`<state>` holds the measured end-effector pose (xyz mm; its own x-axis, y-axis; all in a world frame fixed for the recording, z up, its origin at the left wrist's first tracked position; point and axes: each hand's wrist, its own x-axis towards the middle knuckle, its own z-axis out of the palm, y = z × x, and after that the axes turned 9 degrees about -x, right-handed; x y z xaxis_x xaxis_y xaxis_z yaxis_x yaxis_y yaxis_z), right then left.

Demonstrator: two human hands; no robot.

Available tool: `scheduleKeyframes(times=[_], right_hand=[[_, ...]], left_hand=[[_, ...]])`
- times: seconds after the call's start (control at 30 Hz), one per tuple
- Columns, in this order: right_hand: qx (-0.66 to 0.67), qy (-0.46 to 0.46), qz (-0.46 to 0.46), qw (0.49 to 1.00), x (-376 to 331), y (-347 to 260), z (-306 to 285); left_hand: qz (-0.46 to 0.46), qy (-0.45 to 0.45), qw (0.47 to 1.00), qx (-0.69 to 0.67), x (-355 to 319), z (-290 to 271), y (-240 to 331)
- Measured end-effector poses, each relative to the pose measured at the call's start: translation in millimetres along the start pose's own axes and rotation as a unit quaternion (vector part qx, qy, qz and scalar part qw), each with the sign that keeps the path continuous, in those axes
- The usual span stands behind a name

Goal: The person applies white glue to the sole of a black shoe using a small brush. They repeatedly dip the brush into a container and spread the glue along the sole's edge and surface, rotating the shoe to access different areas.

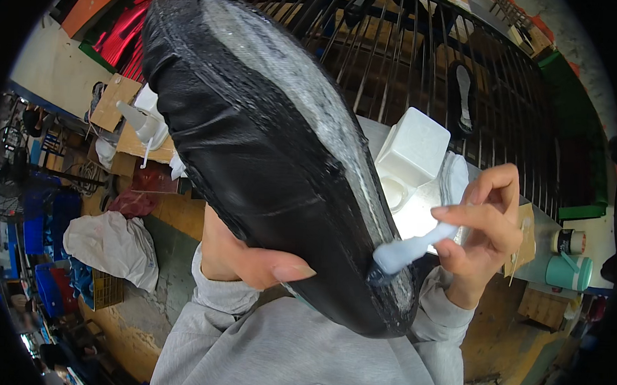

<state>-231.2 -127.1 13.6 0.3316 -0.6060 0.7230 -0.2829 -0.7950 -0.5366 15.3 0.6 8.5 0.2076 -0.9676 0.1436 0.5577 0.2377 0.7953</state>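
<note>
A black shoe upper (pixel 254 183) with a wrinkled side fills the middle of the view, tilted with its underside partly showing. Along that underside runs a grey strip (pixel 309 99) edged by a rough black border. My left hand (pixel 250 259) grips the shoe upper from below, thumb pressed on its black side and the other fingers hidden behind it. Between the thumb and fingers of my right hand (pixel 486 224) is a small brush with a whitish, glue-coated-looking handle (pixel 413 251). Its dark tip touches the border of the underside near the lower right end.
Behind the shoe, a white plastic container (pixel 415 145) sits on a metal surface beside a barred rack (pixel 512 105). Another dark shoe (pixel 461 96) lies on the bars. At left are a white nozzled bottle (pixel 143 123) and a white sack (pixel 113 246); at right, a teal jug (pixel 569 273).
</note>
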Motion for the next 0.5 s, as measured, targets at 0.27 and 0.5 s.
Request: scheduleKeyframes(times=[0.27,0.5], right_hand=[[-0.020,0.027,-0.020,0.999,33,-13,8],[0.051,-0.031,-0.076,0.995,27,4,-1]], left_hand=[[-0.035,-0.108,0.993,0.015,-3,4,0],[-0.015,-0.041,0.999,0.024,-6,0,2]])
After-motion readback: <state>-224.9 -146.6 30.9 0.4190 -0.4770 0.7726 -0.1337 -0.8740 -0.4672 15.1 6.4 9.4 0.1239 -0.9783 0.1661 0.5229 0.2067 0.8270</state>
